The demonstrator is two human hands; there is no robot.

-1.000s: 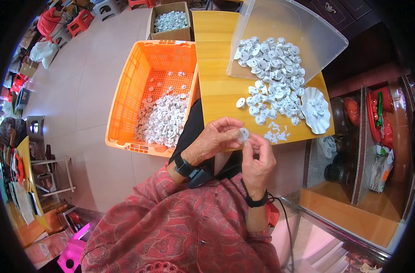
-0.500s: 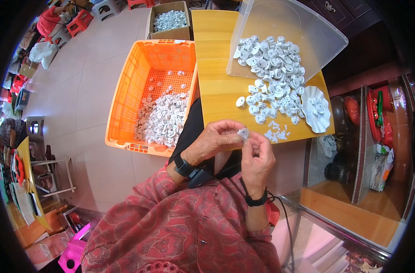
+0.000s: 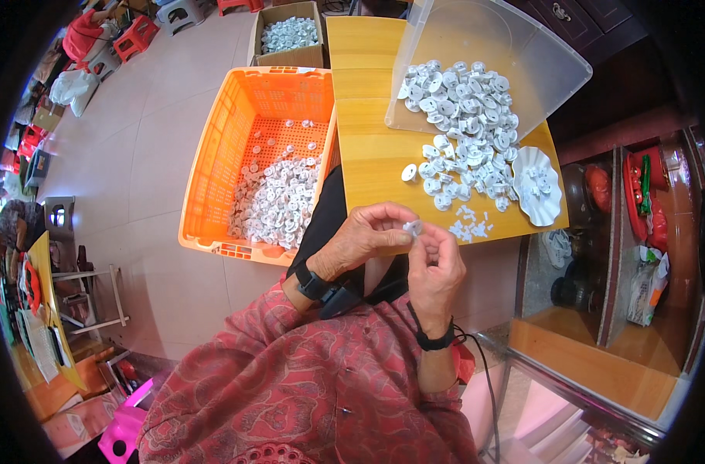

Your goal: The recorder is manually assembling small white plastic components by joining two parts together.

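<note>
Just off the near edge of the wooden table (image 3: 360, 116), my left hand (image 3: 368, 236) pinches a small round white plastic part (image 3: 413, 227) between thumb and fingertips. My right hand (image 3: 436, 271) meets it from the right, its thumb and fingers closed at the part's lower side. Whether a smaller piece sits between the right fingertips is hidden. Beyond my right hand lie several tiny white plastic pieces (image 3: 470, 226). Farther back, a heap of round white plastic parts (image 3: 476, 116) spills out of a tipped translucent bin (image 3: 550, 73).
Left of the table stands an orange crate (image 3: 213, 166) partly filled with white parts. A cardboard box (image 3: 253, 46) holds more behind it. A scalloped white dish (image 3: 534, 209) with several small pieces rests near the table's right edge. Shelves (image 3: 611, 255) stand at the right.
The plastic part has turned slightly in my fingertips, and my right hand has shifted a little to the left. Nothing else has visibly moved.
</note>
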